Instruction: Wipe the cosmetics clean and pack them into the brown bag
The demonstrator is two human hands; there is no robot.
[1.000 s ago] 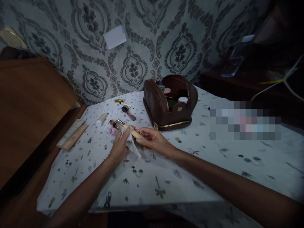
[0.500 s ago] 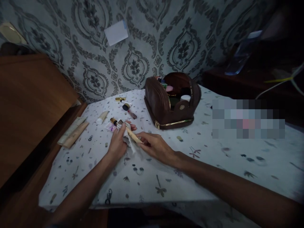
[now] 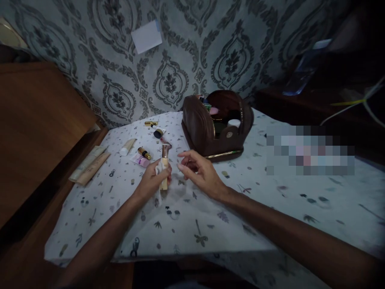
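Note:
My left hand (image 3: 152, 179) is closed round a beige bottle (image 3: 164, 184) with a shiny cap, held upright, along with a crumpled white wipe (image 3: 159, 168). Just to the right, my right hand (image 3: 200, 171) hovers with its fingers apart and nothing between them. Left of the bottle lie a black-and-gold tube (image 3: 144, 153) and a pink-and-white tube (image 3: 140, 160). Behind it rest a lip gloss tube (image 3: 166, 143), a round dark-capped item (image 3: 158, 133) and a gold tube (image 3: 150, 123).
A brown cosmetic bag (image 3: 198, 128) stands open behind my right hand, with items inside. Several tubes, including a tan one (image 3: 94, 169) and a cream one (image 3: 128, 147), lie at left. A wooden panel (image 3: 39, 136) borders the left; a clear bottle (image 3: 306, 68) is back right.
The beige bottle has turned from slanted to upright in my left hand. My right hand has let go of it and opened beside it.

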